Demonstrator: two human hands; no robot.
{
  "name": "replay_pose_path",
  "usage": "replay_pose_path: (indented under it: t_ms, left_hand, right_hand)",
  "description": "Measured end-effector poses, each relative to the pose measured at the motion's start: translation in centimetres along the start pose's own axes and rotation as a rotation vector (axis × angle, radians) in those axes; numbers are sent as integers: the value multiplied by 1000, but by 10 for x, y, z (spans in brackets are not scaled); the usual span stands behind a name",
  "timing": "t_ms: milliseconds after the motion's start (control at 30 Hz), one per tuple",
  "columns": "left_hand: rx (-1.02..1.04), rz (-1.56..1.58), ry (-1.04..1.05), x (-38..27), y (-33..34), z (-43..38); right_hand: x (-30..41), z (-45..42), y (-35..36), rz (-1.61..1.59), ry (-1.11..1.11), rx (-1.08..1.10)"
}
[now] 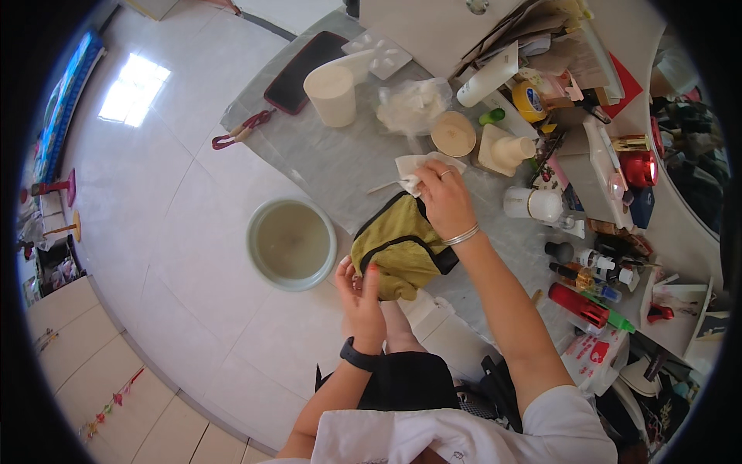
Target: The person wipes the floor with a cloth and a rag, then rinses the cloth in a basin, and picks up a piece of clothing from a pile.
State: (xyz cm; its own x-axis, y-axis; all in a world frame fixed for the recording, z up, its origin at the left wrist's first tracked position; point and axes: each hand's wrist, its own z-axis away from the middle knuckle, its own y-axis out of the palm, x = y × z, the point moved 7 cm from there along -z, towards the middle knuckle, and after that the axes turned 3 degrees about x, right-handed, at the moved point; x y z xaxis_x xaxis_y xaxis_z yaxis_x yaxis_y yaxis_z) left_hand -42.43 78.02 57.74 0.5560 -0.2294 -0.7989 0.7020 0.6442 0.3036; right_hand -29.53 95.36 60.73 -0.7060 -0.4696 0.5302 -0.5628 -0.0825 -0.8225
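Observation:
An olive-green cloth (400, 243) with black edging drapes at the front edge of the table. My left hand (360, 290), wearing a dark wristwatch, pinches its lower left edge. At the cloth's upper end is my right hand (443, 194), with a ring and bracelets. Its fingertips close on a crumpled white tissue (413, 184); whether they also grip the cloth is hidden. A flat white sheet (410, 165) lies just beyond those fingers. Beside the tissue rests a thin white stick (382, 187). To the left of the cloth stands a round basin (253, 243) of cloudy water (291, 239).
On the grey tabletop (324, 168) are a phone (304, 72), a white cup (330, 95), a clear plastic bag (414, 104), a round lidded jar (453, 134) and a square-based bottle (504, 151). Several cosmetics crowd the right side, with a red bottle (578, 304) near my right forearm.

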Motion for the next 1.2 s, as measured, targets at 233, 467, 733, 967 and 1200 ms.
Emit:
replay_pose_path:
  t_ms: [233,467,733,967,1200]
  left_hand:
    - [167,-418,298,-22,22,4]
    - [653,-1110,1002,-70,72,10]
    - [635,-1326,930,-54,93,1]
    - [808,-1541,1094,-18,98,1]
    - [1464,-1400,1240,13,132,48]
  right_hand:
    - [-8,3,-1,23,27,-43]
    - [-13,6,-61,-413,375,-85]
    - [-13,107,-171,-504,511,-519]
    - [-84,268,-94,25,981,-552]
    - [-84,141,-60,-147,807,-308]
